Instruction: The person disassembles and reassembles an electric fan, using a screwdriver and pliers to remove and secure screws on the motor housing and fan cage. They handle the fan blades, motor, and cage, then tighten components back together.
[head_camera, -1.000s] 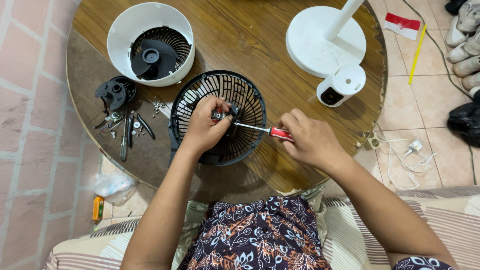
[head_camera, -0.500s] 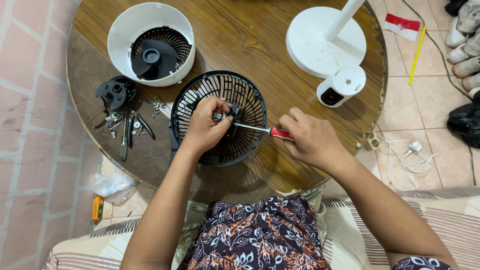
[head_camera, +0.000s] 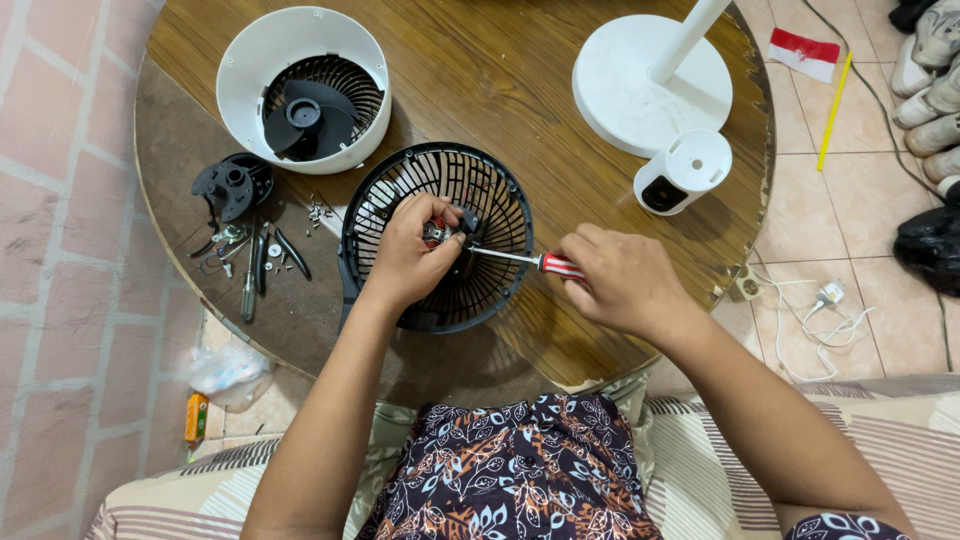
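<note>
A black round fan grille (head_camera: 497, 190) lies flat on the round wooden table (head_camera: 500, 80). My left hand (head_camera: 408, 255) rests inside the grille and pinches a small motor part (head_camera: 437, 232) at its centre. My right hand (head_camera: 620, 280) grips the red-and-white handle of a screwdriver (head_camera: 530, 260). Its metal shaft points left, with the tip against the part under my left fingers.
A white fan housing (head_camera: 240, 90) with a black blade inside stands at the back left. Black fan parts (head_camera: 230, 185), pliers (head_camera: 260, 260) and loose screws (head_camera: 318, 208) lie at the left. A white fan base with pole (head_camera: 625, 95) and a white neck piece (head_camera: 685, 170) sit at the right. Cables (head_camera: 810, 300) and shoes (head_camera: 935, 60) are on the floor.
Both hands have stayed almost still. My right hand and the screwdriver shifted very slightly; the grille has not moved.
</note>
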